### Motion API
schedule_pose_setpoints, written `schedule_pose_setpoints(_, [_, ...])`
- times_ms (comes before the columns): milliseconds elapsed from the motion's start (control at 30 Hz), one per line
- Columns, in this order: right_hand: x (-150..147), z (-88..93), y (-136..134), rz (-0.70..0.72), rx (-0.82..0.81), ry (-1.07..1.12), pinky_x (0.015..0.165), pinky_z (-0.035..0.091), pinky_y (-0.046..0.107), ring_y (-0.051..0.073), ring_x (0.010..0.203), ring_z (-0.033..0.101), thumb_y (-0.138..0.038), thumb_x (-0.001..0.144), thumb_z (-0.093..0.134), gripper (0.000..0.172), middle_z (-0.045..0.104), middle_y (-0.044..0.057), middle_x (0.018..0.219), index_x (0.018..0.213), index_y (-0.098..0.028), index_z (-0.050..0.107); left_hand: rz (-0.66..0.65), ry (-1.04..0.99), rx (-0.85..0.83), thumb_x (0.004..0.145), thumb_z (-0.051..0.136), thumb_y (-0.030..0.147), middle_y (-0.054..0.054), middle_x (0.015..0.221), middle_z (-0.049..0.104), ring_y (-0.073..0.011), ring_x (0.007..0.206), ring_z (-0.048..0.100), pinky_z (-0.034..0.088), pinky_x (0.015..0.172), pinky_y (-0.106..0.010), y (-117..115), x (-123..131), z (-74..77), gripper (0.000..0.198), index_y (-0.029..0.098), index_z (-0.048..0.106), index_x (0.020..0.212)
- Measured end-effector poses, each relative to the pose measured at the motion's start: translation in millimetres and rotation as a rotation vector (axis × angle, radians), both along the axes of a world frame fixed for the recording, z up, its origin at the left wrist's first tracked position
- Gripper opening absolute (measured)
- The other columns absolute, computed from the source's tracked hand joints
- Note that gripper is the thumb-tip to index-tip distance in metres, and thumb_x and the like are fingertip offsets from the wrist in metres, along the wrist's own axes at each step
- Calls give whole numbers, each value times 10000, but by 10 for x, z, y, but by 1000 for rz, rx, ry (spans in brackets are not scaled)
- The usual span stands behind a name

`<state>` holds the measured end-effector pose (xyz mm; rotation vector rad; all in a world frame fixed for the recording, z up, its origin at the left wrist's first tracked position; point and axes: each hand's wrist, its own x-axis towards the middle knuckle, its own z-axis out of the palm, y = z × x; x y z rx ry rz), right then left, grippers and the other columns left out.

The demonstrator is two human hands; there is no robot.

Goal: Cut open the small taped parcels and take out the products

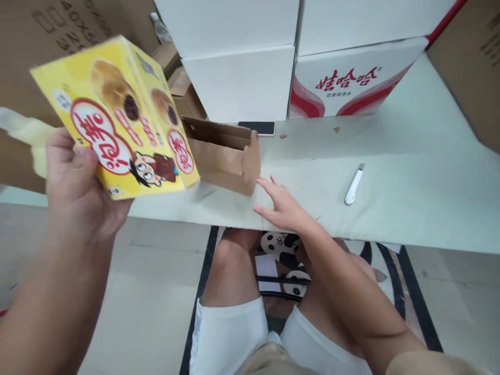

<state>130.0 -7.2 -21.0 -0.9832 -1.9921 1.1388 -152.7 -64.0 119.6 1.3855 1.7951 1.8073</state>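
Note:
My left hand (pixel 78 177) grips a yellow snack box (pixel 113 88) by its lower left side, holding it tilted above the table's left part. Pictures of round filled pastries, a cartoon figure and red lettering show on the box. A pale yellow flap or wrapper (pixel 27 130) sticks out behind that hand. On the table stands an open brown cardboard box (pixel 226 161) with a torn or uneven edge. My right hand (pixel 279 203) is open, fingers spread, its fingertips at or very near the cardboard box's right end; I cannot tell whether they touch.
A white box cutter (pixel 354 185) lies on the pale table (pixel 410 198) to the right. Behind the cardboard box lies a dark phone-like slab (pixel 258 128). White cartons (pixel 238 83) and a red-printed carton (pixel 347 86) are stacked at the back. Large brown cartons (pixel 469 73) flank both sides.

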Motion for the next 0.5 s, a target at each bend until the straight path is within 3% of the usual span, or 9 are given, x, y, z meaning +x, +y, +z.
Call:
schedule_pose_setpoints(67, [-1,30,-37,60,-64,75,1210,307,646,356,1490,401,-566,907,599,582,528,129,1530,1400,-259,567,-62,6,-34,477,868,742,118,1238,742,-265,1252,640,595,940,-477,-188,-24,-30,703,413,656,1061])
schedule_pose_setpoints(133, [104,63,-79,79,-129,241,1132,449,557,301,1390,530,-639,948,499,591,563,131,1491,1399,-261,557,-192,33,-188,607,867,657,77,1185,764,-244,1118,702,630,814,-430,-318,41,-106,621,417,614,1120])
schedule_pose_setpoints(200, [267,81,-118,142,-169,339,1003,550,478,273,1258,627,-703,929,485,672,614,139,1418,1423,-250,521,-359,140,-391,781,766,605,5,1183,763,-221,1000,729,630,733,-373,-339,205,-214,495,376,577,1176])
schedule_pose_setpoints(267, [434,66,-147,176,-154,287,917,577,440,271,1149,671,-716,873,577,733,669,140,1319,1411,-221,521,-545,340,-488,885,645,562,-65,1214,741,-212,964,724,617,758,-351,-229,439,-346,405,293,586,1181])
schedule_pose_setpoints(333, [577,3,-159,77,-117,140,880,574,434,284,1070,688,-674,823,673,701,706,136,1225,1317,-186,577,-699,559,-478,911,586,531,-86,1225,724,-222,1011,706,590,881,-365,-20,695,-498,387,237,620,1161])
schedule_pose_setpoints(400, [692,-112,-143,-125,-108,31,851,569,447,295,997,694,-659,799,698,626,724,133,1145,1185,-173,618,-748,654,-432,946,539,493,-88,1273,699,-243,1120,672,535,1010,-404,222,932,-674,372,234,615,1201])
schedule_pose_setpoints(500, [808,-319,-43,-376,-141,89,858,567,460,293,972,689,-717,789,656,621,714,133,1115,1105,-187,595,-576,545,-379,963,555,434,-119,1407,609,-276,1345,544,456,1124,-441,526,1231,-963,419,240,531,1333])
